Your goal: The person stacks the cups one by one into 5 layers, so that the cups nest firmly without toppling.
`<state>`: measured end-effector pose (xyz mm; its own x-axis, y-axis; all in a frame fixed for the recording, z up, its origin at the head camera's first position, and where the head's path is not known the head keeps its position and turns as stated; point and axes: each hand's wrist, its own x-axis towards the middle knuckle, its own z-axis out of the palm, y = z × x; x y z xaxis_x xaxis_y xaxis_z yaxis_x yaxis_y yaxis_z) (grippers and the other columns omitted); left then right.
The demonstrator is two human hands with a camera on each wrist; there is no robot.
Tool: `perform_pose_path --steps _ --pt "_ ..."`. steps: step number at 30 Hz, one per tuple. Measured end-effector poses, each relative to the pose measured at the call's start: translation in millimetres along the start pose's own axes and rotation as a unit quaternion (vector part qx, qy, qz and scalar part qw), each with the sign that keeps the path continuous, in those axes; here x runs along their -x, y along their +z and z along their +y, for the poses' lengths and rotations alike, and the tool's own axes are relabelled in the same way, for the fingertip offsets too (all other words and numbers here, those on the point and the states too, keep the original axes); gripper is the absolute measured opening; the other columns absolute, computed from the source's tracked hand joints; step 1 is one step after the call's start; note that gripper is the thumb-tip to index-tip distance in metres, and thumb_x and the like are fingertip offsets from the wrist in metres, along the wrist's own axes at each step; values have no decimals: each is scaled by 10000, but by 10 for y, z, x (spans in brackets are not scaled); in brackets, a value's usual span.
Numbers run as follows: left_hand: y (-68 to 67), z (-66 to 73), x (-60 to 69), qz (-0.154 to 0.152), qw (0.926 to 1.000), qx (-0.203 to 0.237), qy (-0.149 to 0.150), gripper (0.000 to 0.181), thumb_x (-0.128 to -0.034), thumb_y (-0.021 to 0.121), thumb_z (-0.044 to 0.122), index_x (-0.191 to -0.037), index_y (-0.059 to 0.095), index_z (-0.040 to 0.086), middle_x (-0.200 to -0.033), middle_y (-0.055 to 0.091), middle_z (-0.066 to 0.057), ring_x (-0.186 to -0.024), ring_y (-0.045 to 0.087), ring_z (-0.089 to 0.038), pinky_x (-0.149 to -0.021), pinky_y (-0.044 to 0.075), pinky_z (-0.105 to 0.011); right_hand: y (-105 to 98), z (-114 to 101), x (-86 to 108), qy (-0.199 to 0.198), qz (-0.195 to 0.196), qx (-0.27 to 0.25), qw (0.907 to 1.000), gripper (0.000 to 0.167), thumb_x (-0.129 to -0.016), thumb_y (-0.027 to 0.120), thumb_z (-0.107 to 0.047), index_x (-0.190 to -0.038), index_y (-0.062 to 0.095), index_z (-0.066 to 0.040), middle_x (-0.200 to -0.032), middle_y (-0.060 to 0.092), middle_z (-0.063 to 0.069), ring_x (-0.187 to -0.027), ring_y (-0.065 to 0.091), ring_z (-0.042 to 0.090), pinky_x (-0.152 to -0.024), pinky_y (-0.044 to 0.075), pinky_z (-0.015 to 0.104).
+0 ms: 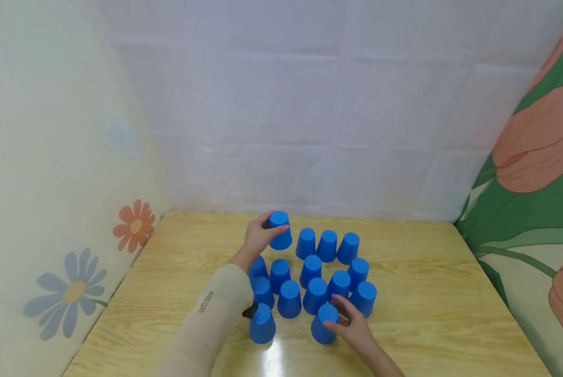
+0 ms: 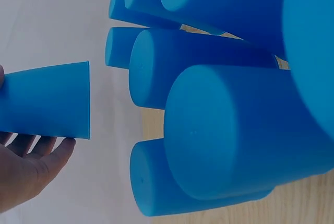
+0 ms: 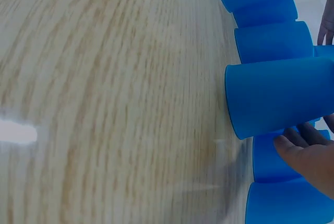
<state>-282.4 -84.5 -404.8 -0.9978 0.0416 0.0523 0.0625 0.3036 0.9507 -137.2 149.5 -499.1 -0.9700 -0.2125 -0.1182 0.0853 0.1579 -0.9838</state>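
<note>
A pale wooden table (image 1: pixel 427 293) with streaky grain spreads across the scene, a bright patch of glare (image 1: pixel 274 361) shining on its near part. Beyond the far edge hangs a white sheet (image 1: pixel 281 104), creased in a loose grid. On the left, a cream wall (image 1: pixel 41 131) carries a red flower (image 1: pixel 136 226) toward the far end and a larger blue flower (image 1: pixel 74 292) nearer, both yellow-centred; a pale blue shape (image 1: pixel 122 137) above them is too faint to name, perhaps a butterfly. The right wall (image 1: pixel 503 256) shows pink tulips (image 1: pixel 540 136) among broad green leaves (image 1: pixel 493 220).
</note>
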Motion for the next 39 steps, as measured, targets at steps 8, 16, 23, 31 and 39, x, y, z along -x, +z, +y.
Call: perform_pose_path --steps 8,16,23,31,39 --pt "59 -34 -88 156 9996 -42 -212 519 -755 665 296 -1213 488 129 -1197 485 -79 -1109 420 -252 -898 357 -420 16 38 -4 -34 -125 107 9999 670 -753 660 -285 -1285 355 -18 -1267 374 218 -1135 363 372 -876 378 410" --pt "103 -103 -173 331 9992 -11 -212 501 -764 660 255 -1209 487 102 -1196 484 -115 -1105 421 -274 -898 349 -440 17 41 18 -28 -147 198 9997 555 -768 653 -223 -1235 425 -27 -1238 406 212 -1112 380 393 -857 384 450" --pt "135 -155 -219 468 9987 -50 -206 488 -766 659 219 -1199 494 67 -1181 490 -149 -1094 428 -294 -895 346 -456 9 98 18 74 -182 1 9998 532 -766 647 -249 -1224 451 -62 -1250 409 181 -1128 369 377 -858 385 442" --pt "194 -191 -270 466 9976 6 -518 540 -760 664 209 -1235 457 58 -1223 449 -164 -1128 389 -312 -913 319 -466 17 143 23 4 -89 -140 9999 530 -759 652 -259 -1220 463 -78 -1254 410 159 -1134 370 358 -866 384 422" --pt "259 -239 -318 486 9959 -58 -760 523 -765 655 187 -1234 454 72 -1245 429 -153 -1152 358 -312 -929 296 -468 40 160 12 -30 -18 -235 9997 543 -754 658 -264 -1220 465 -63 -1262 397 164 -1136 369 353 -876 377 414"
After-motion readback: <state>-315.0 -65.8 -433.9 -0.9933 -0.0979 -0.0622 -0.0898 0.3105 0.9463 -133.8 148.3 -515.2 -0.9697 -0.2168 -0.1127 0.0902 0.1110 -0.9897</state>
